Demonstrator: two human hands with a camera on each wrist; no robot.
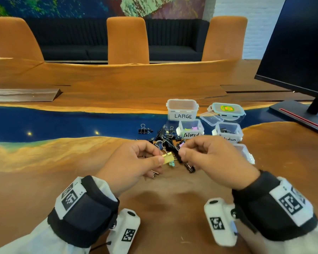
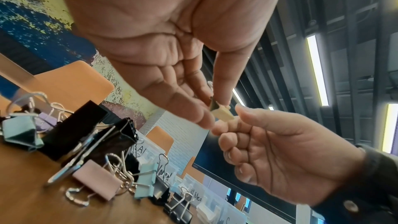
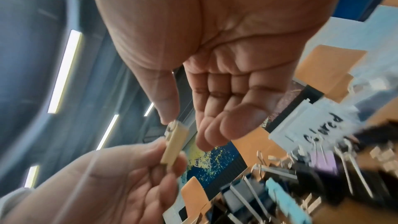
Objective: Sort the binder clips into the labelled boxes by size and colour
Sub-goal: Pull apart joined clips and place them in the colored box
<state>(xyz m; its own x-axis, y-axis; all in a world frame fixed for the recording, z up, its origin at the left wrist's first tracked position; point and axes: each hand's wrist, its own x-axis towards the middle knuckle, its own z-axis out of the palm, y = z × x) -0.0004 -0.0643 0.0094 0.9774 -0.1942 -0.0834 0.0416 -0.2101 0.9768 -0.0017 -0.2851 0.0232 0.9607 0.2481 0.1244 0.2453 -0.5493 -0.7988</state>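
**Yellow clip on its way to the coloured box**

The left hand [image 1: 134,162] is pinching a small yellow clip [image 1: 168,158] between thumb and fingers [image 2: 193,111], holding it just above the worktop [image 1: 44,162] in front of the clip pile [image 1: 165,138]. The right hand [image 1: 209,158] is hovering beside it with its fingers [image 3: 217,125] loosely curled and holding nothing — its thumb seems to be touching the clip's end.

The step in hand looks like a colour sort: the clip likely belongs in the box marked Colored [image 1: 191,128], just beyond the pile, so the next move is calling for a short carry and a drop.

Counted: four open boxes are showing — Large [image 1: 182,109], Colored, Medium [image 1: 228,132] and one half hidden [image 1: 245,153] — plus two loose lids [image 1: 226,110]. The clips in the pile are too tangled to count.
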